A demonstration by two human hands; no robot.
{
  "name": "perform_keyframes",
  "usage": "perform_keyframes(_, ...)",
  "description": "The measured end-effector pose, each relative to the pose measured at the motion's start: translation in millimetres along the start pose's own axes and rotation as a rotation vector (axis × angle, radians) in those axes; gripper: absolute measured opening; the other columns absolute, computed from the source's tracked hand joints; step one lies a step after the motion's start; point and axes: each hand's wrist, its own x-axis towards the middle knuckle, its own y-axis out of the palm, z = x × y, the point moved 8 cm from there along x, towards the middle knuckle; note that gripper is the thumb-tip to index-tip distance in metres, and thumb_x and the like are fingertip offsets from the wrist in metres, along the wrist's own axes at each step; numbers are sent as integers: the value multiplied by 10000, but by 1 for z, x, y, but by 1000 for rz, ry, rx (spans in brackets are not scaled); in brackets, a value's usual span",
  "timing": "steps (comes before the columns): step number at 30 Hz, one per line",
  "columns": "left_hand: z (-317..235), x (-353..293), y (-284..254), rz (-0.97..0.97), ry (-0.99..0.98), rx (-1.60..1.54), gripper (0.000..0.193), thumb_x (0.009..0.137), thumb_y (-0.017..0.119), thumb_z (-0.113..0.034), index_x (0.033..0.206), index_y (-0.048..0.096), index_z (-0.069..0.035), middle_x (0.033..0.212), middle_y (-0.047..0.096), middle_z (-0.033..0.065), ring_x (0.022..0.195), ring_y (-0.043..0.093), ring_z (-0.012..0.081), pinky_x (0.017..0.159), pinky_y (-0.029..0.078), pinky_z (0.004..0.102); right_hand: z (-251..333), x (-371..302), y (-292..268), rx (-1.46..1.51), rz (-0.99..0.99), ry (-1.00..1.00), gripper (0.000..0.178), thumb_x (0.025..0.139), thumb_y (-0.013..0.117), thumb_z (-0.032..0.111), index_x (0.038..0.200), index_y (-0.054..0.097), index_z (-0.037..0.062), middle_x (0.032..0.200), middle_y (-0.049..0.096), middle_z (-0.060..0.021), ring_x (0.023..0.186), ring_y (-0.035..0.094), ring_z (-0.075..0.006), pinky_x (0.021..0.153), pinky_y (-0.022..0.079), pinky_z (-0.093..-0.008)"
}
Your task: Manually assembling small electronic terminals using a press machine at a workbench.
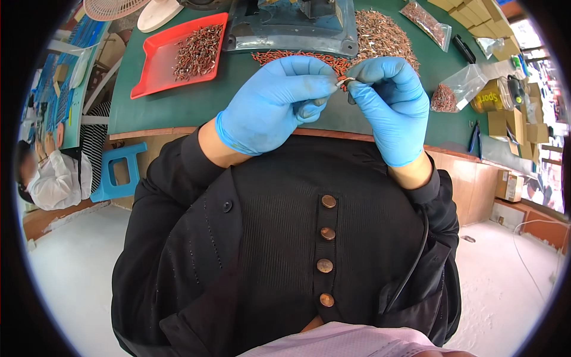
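Both my hands wear blue gloves and meet over the near part of the green table. My left hand (279,98) is closed, its thumb and forefinger pinching a small part (343,83) with a silvery end and orange-red colour. My right hand (389,98) pinches at the same spot from the other side, its thumb and forefinger against the part's pale, curved end. Its exact kind is too small to make out. Just beyond my fingers lies a band of similar small orange-red parts (267,57), merging with a larger heap of brownish parts (386,37) behind my right hand.
At the left a red tray (156,59) holds many dark-red parts. A grey machine base (291,41) stands ahead. To the right lie bags of parts (443,98), a black marker-like object (464,49), blue-handled pliers (474,138) and boxes (505,125). Another person (59,178) sits far left.
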Motion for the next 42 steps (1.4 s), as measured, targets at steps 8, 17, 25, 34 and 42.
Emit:
perform_keyframes(8,-39,-22,13,-76,530,717,151,813,649,9,955,620,-32,832,579,-14,705,493,44,619,392,184,3,-9,4,167,-53,259,158,811,630,-53,962,603,-15,894,609,-30,773,538,-58,715,456,-204)
perform_keyframes(17,-49,-37,30,-3,770,1083,198,766,654,79,923,603,-29,870,569,21,704,484,64,605,372,196,11,-12,7,128,-75,244,130,808,627,-55,930,607,-11,865,611,-34,765,541,-60,703,457,-206)
perform_keyframes(25,-47,-31,23,14,721,1076,195,772,649,77,931,602,-27,871,571,25,718,495,64,617,382,194,8,-7,10,155,-54,225,140,810,580,-83,929,593,-10,880,593,-43,777,535,-68,699,452,-210)
perform_keyframes(34,-32,-20,6,-66,427,557,144,814,662,-21,955,639,-36,811,602,-23,672,492,15,578,403,180,5,-8,13,154,-50,234,138,833,542,-69,947,590,-7,883,595,-36,775,530,-66,702,444,-205)
perform_keyframes(42,-16,-13,-6,-11,231,401,199,839,632,-41,1033,590,-26,833,604,24,684,512,71,606,407,205,2,-10,13,152,-84,253,133,839,548,-56,951,598,-5,852,601,-27,736,525,-48,655,440,-187)
